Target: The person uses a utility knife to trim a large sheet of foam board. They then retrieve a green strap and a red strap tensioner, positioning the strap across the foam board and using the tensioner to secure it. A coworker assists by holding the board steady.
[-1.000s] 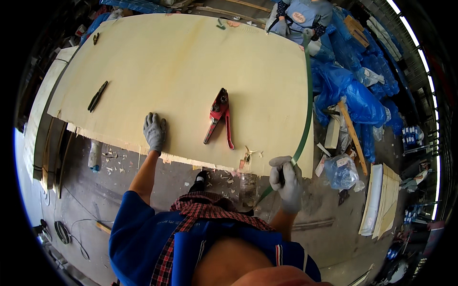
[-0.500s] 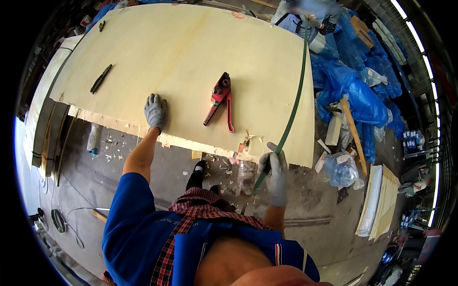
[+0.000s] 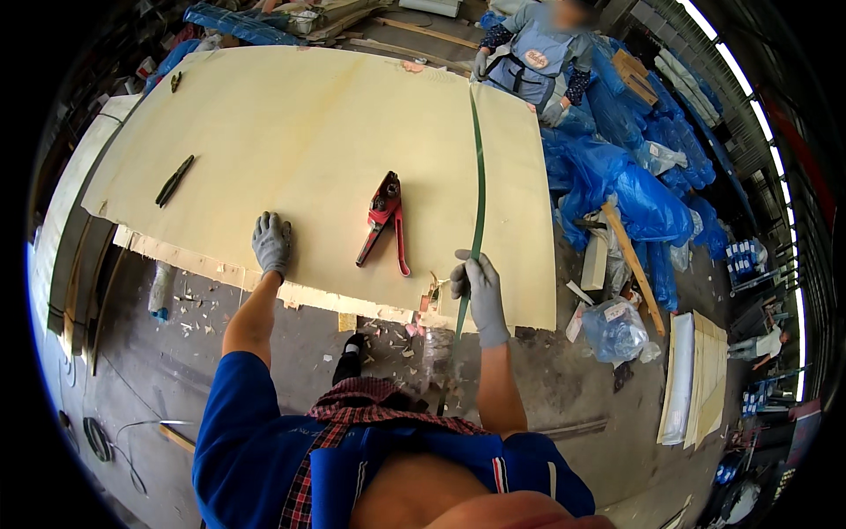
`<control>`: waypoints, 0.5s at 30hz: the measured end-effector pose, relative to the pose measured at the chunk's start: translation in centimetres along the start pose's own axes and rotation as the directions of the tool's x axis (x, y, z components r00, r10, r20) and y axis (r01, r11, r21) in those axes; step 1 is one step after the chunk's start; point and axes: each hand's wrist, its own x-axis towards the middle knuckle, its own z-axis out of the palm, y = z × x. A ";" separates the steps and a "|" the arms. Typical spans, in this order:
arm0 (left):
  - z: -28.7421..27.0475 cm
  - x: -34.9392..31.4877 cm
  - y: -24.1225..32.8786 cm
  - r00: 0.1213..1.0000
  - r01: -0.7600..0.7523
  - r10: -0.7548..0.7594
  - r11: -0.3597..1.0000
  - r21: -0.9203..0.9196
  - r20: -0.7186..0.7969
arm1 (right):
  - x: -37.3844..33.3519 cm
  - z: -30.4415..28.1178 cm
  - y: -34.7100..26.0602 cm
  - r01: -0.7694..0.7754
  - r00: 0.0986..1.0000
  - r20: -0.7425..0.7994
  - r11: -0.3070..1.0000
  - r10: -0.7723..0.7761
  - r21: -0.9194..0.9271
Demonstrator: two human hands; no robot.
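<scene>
A green strap (image 3: 479, 167) runs across the right part of a large pale plywood sheet (image 3: 300, 132), from the far edge to the near one. Its near end is in my gloved right hand (image 3: 483, 300), fingers closed round it just over the near edge. My gloved left hand (image 3: 271, 244) rests flat on the sheet near its ragged front edge, fingers stretched out and holding nothing. Between the hands, farther in, lies a red hand strapping tool (image 3: 384, 220). Dark pliers (image 3: 174, 182) lie to the left, and a smaller dark tool (image 3: 175, 81) sits at the far left corner.
A co-worker (image 3: 538, 57) in an apron stands at the far right edge, one gloved hand by the strap's far end. Blue plastic-wrapped bundles (image 3: 617, 198) and a wooden strip (image 3: 634, 264) lie to the right. Wood scraps litter the concrete floor (image 3: 370, 370).
The strap has swung left and lies straighter across the sheet. My right hand has moved forward and left with it. The co-worker has straightened up and moved left. My left hand stays on the sheet.
</scene>
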 end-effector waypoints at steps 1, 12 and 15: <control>0.4 0.1 0.1 1.000 -0.013 0.013 1.000 0.003 -0.002 | 0.8 -0.1 -0.1 0.022 0.999 -0.032 1.000 -0.022 0.000; 1.3 -0.1 -1.2 0.989 -0.149 0.148 0.989 -0.020 -0.020 | 9.1 -2.3 2.3 0.028 0.995 -0.098 0.996 -0.019 0.088; 2.6 0.3 -1.2 0.991 -0.132 0.132 0.991 0.018 0.016 | 7.0 -2.8 5.3 -0.054 0.991 -0.112 0.984 0.074 0.169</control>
